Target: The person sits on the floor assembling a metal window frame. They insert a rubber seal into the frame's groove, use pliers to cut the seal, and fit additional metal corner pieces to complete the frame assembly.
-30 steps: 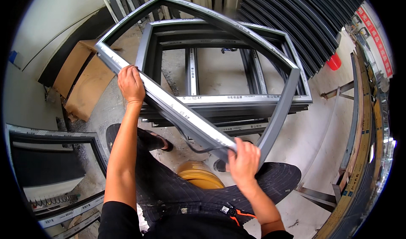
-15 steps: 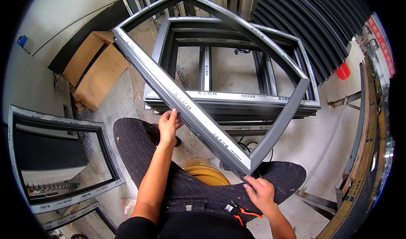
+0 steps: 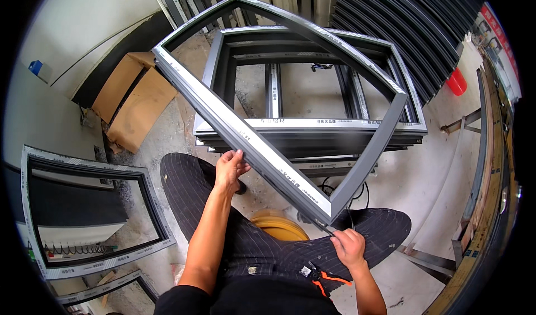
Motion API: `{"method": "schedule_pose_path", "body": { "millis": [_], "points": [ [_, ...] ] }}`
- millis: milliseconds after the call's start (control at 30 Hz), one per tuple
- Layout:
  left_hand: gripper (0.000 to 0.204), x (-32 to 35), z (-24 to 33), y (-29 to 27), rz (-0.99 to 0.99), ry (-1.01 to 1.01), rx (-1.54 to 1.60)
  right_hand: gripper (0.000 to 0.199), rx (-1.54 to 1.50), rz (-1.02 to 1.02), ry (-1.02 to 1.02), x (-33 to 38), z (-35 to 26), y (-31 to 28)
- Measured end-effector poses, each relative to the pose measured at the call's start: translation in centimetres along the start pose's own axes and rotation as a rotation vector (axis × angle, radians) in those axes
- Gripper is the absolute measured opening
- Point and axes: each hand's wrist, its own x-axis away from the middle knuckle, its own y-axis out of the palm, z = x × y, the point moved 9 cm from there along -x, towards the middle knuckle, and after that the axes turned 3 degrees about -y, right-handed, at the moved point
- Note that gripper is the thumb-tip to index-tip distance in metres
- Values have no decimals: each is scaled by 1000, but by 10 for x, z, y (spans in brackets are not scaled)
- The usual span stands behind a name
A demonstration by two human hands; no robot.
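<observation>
A grey metal window frame (image 3: 268,161) with a whitish protective film lies tilted across the stack before me, one corner toward my lap. My left hand (image 3: 229,171) is closed on its near-left edge, thumb on top and fingers along the dark grooved side. My right hand (image 3: 350,248) is just below the near corner, fingers pinched on a thin dark strip (image 3: 322,224) that runs up to that corner. Cutting pliers (image 3: 321,277) with orange handles rest on my lap, near the right wrist.
Under the held frame is a stack of similar frames (image 3: 206,126). More frames stand at left (image 3: 100,267), near an opened cardboard box (image 3: 142,111). Dark profiles (image 3: 385,30) lean behind. A red bucket (image 3: 456,82) and a long rack (image 3: 474,225) are on the right, a yellow round object (image 3: 279,225) between my legs.
My right hand has shifted a little up and right, and the dark strip shows more plainly. My left hand has slid slightly down the frame's edge. The whole view has shifted a little.
</observation>
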Motion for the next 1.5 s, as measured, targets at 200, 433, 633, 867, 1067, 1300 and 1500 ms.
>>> {"method": "schedule_pose_path", "body": {
  "millis": [200,433,633,867,1067,1300,1500],
  "points": [
    [28,28,-18,25,-123,-133,-35,12,-139,1,25,-2,11,1],
    [27,41,-24,39,-131,-142,26,15,-268,-22,59,-5,24,4],
    [25,47,-34,37,-116,-157,-133,14,-342,-36,98,-6,25,6],
    [28,62,-57,53,-208,-147,-137,14,-271,-41,72,-6,19,5],
    [30,86,-71,72,-304,-223,-180,15,-246,-27,75,-5,20,4],
    [28,98,-77,82,-313,-238,-232,23,-359,-117,272,5,44,22],
    [25,93,-93,81,-296,-180,-234,31,-500,-270,378,9,52,36]
  ]
}}
